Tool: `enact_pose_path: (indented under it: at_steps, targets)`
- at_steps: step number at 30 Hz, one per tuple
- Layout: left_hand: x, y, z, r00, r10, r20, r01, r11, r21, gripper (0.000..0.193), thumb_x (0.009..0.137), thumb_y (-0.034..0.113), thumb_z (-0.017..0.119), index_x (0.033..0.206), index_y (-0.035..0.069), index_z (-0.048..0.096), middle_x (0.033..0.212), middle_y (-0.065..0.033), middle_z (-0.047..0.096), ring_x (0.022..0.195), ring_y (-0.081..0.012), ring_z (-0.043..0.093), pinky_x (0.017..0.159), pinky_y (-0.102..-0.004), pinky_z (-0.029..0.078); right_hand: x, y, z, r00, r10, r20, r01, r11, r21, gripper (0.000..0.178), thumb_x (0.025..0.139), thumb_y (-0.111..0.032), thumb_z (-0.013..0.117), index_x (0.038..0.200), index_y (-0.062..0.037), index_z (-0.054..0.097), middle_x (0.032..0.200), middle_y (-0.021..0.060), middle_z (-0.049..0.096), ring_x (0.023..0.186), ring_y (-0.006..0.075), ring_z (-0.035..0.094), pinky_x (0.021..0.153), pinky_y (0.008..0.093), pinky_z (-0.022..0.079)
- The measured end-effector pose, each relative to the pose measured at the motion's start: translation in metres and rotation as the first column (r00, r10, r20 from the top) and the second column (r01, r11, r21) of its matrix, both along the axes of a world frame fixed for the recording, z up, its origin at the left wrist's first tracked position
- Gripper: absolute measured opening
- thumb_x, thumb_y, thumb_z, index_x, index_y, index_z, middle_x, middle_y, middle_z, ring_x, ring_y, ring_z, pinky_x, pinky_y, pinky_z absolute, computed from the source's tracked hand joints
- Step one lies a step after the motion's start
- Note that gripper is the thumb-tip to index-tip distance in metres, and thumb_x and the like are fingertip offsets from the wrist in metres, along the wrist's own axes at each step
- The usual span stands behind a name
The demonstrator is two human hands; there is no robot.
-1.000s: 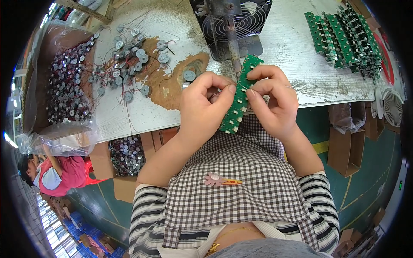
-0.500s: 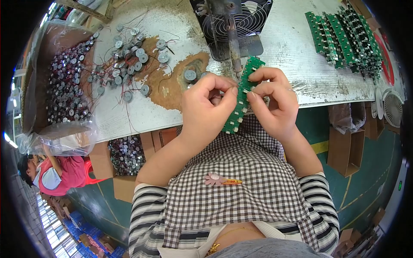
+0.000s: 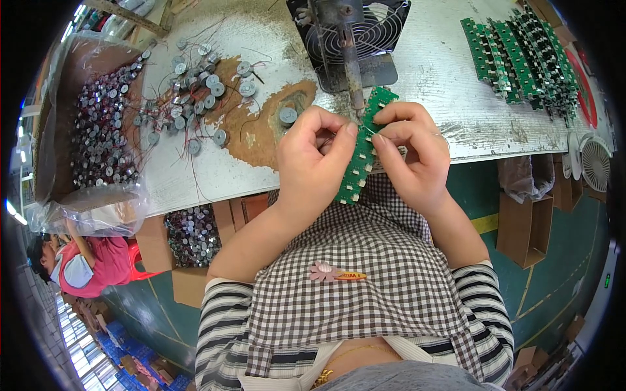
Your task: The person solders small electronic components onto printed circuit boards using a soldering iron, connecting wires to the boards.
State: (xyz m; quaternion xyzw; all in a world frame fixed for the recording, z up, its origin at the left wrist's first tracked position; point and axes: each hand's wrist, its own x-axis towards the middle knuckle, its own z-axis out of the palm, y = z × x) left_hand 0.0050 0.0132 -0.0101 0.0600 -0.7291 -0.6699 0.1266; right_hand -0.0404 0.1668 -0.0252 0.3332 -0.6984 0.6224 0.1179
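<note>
A long green circuit board [image 3: 355,171] with a row of small pale connectors slants between my hands, over the table's front edge. My right hand [image 3: 414,146] is closed on its right edge, and a thin pale strand shows by the thumb and fingertips. My left hand [image 3: 316,156] is pinched at the board's left side; whatever it holds is mostly hidden by the fingers. Just above the fingertips, the tip of a fixed soldering iron [image 3: 356,98] points down close to the board. A round metal motor [image 3: 287,116] lies beside my left hand.
Several small wired motors [image 3: 208,81] are scattered at the left, next to a plastic-lined box [image 3: 55,130] full of them. Stacked green boards [image 3: 515,58] lie at the back right. A black fan [image 3: 385,32] stands behind the iron. Another person [image 3: 98,260] sits at the left.
The board has shifted slightly downward and left with my hands. My left fingertips have risen a little, closer to the iron's tip. Both hands keep their pinch.
</note>
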Motion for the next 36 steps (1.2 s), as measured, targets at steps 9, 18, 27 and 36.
enact_pose_path:
  at_steps: [9,18,27,36]
  targets:
    - [-0.002,-0.001,0.002,0.999,0.021,-0.025,-0.022,1.0,-0.019,0.011,0.083,0.006,0.064,0.081,-0.001,0.055,0.074,-0.0011,0.059,0.06,-0.0018,0.048,0.052,-0.0176,0.04,-0.001,-0.004,0.003,0.999,-0.003,-0.039,0.004,0.999,0.047,0.011,0.075,0.007,0.065,0.082,0.0031,0.058,0.095,0.0145,0.059,0.069,0.0143,0.059,0.055,0.0228,0.05]
    - [0.002,-0.012,0.004,0.981,-0.154,0.116,0.153,0.988,0.014,0.009,0.085,0.005,0.064,0.085,0.001,0.056,0.081,-0.0014,0.06,0.07,-0.0037,0.055,0.06,-0.0182,0.044,-0.006,-0.001,-0.001,0.979,-0.111,-0.173,0.111,0.994,-0.01,0.013,0.074,0.009,0.065,0.083,0.003,0.058,0.09,0.0148,0.058,0.069,0.0165,0.055,0.059,0.0239,0.045]
    - [-0.094,-0.155,0.058,0.901,0.235,-0.365,-0.432,0.396,-0.81,0.027,0.077,0.024,0.069,0.093,0.003,0.068,0.084,-0.0129,0.065,0.073,-0.0258,0.062,0.068,-0.0385,0.049,-0.006,0.004,-0.01,0.971,0.012,0.24,0.04,0.976,-0.213,0.005,0.084,0.008,0.055,0.085,0.0041,0.054,0.099,0.0128,0.056,0.069,0.0083,0.054,0.059,0.019,0.046]
    - [-0.22,-0.249,-0.023,0.916,0.342,-0.211,-0.237,0.033,-0.971,0.025,0.073,0.022,0.066,0.082,-0.001,0.067,0.088,-0.0201,0.065,0.081,-0.0345,0.063,0.076,-0.0411,0.05,-0.007,-0.002,-0.007,0.96,0.05,0.274,-0.002,0.985,-0.172,0.004,0.085,0.007,0.056,0.084,0.0045,0.053,0.1,0.0121,0.056,0.069,0.0084,0.054,0.058,0.0191,0.048]
